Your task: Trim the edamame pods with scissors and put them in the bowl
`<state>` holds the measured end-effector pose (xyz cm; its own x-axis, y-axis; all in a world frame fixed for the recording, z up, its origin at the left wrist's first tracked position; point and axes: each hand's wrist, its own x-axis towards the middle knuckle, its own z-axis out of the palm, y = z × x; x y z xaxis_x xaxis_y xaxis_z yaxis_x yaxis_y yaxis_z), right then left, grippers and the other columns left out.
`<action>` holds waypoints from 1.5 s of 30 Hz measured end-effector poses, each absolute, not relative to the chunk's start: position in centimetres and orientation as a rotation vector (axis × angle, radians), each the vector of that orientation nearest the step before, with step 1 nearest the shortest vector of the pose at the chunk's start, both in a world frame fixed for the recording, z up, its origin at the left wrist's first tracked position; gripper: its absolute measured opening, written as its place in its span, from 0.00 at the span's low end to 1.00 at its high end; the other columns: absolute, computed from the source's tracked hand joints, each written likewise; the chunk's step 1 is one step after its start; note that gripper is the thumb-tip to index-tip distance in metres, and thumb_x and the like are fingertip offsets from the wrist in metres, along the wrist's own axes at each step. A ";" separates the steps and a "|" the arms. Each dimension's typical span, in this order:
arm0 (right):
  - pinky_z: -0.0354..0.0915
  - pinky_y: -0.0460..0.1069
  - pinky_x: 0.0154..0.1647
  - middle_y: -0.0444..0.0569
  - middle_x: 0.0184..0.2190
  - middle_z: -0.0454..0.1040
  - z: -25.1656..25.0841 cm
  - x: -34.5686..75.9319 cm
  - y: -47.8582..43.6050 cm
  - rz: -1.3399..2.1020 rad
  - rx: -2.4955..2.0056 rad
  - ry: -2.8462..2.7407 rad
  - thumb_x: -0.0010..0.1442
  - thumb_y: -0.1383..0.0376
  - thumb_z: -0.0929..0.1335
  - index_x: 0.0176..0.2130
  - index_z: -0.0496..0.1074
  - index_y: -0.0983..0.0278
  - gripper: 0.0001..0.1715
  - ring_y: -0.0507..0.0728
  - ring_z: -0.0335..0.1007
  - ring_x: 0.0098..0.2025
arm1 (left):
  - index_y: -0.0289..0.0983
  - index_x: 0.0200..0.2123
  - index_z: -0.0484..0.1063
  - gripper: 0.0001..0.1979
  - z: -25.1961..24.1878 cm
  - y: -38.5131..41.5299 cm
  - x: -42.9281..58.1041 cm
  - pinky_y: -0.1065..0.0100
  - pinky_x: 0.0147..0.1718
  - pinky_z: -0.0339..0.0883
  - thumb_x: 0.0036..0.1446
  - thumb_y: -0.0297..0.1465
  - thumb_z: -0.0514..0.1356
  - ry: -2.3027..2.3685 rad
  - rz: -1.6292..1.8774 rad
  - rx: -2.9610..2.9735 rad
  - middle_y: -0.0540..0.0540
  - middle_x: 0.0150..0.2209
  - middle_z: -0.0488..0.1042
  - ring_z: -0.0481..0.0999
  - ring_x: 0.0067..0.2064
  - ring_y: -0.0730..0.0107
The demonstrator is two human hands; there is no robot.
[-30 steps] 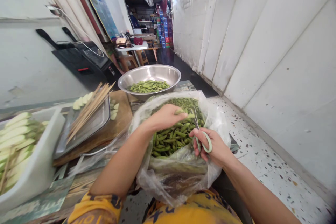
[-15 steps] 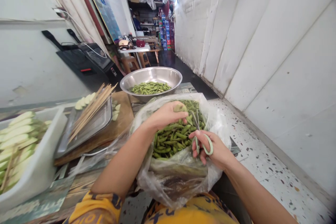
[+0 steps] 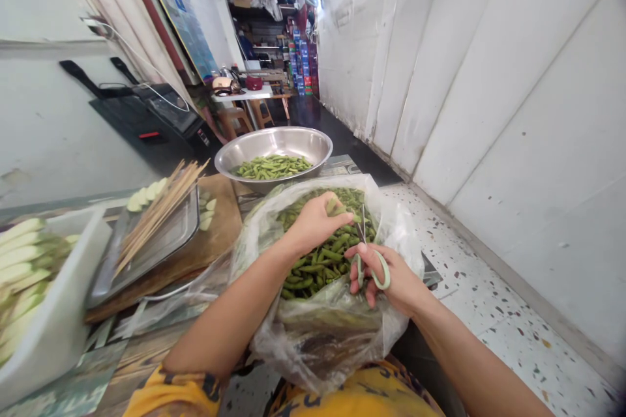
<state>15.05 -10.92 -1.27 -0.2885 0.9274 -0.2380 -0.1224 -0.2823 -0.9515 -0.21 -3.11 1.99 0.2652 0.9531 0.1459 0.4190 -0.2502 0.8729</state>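
A clear plastic bag (image 3: 323, 326) full of green edamame pods (image 3: 317, 264) sits in front of me. My left hand (image 3: 313, 225) reaches into it, fingers pinched on a single pod (image 3: 335, 205). My right hand (image 3: 386, 277) is closed on pale green scissors (image 3: 369, 260), whose blades point up toward the held pod. A steel bowl (image 3: 274, 143) behind the bag holds more pods.
A wooden board (image 3: 215, 234) carries a metal tray (image 3: 151, 244) with bamboo skewers (image 3: 156, 212) and vegetable slices. A white tub (image 3: 44, 332) of pale sliced vegetables stands at the left. White wall panels and a speckled floor (image 3: 489, 313) run along the right.
My left hand has pulled a pod up out of the pile and drawn slightly back toward the scissors. The camera shifted a little to the right.
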 end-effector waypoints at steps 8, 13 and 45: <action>0.56 0.41 0.09 0.42 0.19 0.67 -1.5 15.0 -10.9 1.655 -1.162 -1.127 0.53 0.44 0.68 0.35 0.68 0.67 0.28 0.50 0.66 0.18 | 0.35 0.29 0.67 0.10 2.0 -3.0 -0.8 0.68 0.32 0.63 0.49 0.36 0.62 1.107 0.847 1.810 0.49 0.29 0.74 0.72 0.32 0.69; 0.46 0.39 0.07 0.39 0.14 0.65 -1.5 15.1 -10.9 1.623 -1.248 -1.142 0.51 0.46 0.70 0.29 0.69 0.66 0.26 0.46 0.58 0.12 | 0.35 0.30 0.66 0.10 1.9 -2.7 -0.9 0.72 0.27 0.61 0.51 0.36 0.62 1.067 0.780 1.714 0.48 0.29 0.76 0.71 0.28 0.72; 0.55 0.39 0.08 0.42 0.19 0.67 -1.8 15.3 -10.6 1.694 -1.108 -1.108 0.53 0.45 0.69 0.35 0.67 0.67 0.28 0.50 0.66 0.18 | 0.36 0.30 0.75 0.13 0.3 -0.5 -1.9 0.64 0.38 0.62 0.57 0.36 0.54 1.514 0.488 2.391 0.45 0.32 0.76 0.72 0.36 0.63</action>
